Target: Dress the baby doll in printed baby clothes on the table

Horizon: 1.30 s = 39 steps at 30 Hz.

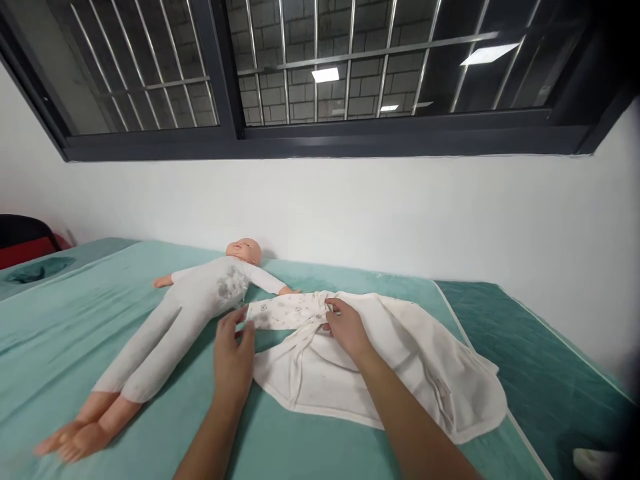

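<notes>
A white piece of baby clothing (400, 347) lies spread out in front of me, with one sleeve (285, 311) in a small printed pattern stretched to the left. At the cuff end of that sleeve, my left hand (233, 357) has its fingers curled and closed on the edge. My right hand (349, 328) pinches bunched cloth where the sleeve meets the body of the garment. To the left a baby doll (200, 293) lies on its back, dressed in a white cloth body with a grey patch at its side. Its near hand reaches close to the sleeve.
Teal sheeting (75, 333) covers the surface, with a darker green section (545, 347) at the right. Behind stands a white wall under a dark-framed window (390, 140) with metal bars. A red and black object (27, 243) is at the far left, a pale item (593, 460) at lower right.
</notes>
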Each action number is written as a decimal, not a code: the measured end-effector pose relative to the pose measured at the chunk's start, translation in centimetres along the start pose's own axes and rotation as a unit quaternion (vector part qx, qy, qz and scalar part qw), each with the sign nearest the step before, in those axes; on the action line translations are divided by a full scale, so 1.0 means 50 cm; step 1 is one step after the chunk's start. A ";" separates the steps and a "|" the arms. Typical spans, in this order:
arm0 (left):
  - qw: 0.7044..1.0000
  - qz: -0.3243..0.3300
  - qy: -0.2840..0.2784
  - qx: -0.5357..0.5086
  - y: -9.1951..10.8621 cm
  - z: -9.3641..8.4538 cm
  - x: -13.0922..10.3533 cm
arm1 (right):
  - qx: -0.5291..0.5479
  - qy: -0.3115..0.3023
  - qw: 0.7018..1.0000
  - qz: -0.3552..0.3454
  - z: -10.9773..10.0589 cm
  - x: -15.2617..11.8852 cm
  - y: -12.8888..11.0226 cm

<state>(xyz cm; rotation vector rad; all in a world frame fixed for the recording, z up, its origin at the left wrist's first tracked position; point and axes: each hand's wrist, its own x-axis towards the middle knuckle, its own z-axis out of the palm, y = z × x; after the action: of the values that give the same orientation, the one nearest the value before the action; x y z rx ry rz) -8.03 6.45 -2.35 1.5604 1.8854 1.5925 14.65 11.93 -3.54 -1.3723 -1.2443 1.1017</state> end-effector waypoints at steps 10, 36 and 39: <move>0.952 0.097 -0.166 0.238 0.029 0.003 -0.084 | -0.041 0.006 0.998 -0.039 -0.011 0.006 0.010; 0.999 -0.001 0.041 0.011 0.060 -0.015 -0.114 | 0.144 -0.125 0.980 -0.061 -0.014 0.015 -0.015; 0.998 0.027 0.036 0.042 0.053 -0.011 -0.115 | -0.034 -0.108 0.980 -0.161 0.007 0.016 0.007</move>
<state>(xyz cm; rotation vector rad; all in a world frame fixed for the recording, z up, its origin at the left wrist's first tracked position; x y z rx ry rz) -4.56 1.11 -2.48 1.6210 1.9882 1.6315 14.39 12.76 -3.95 -1.0705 -1.6121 1.0041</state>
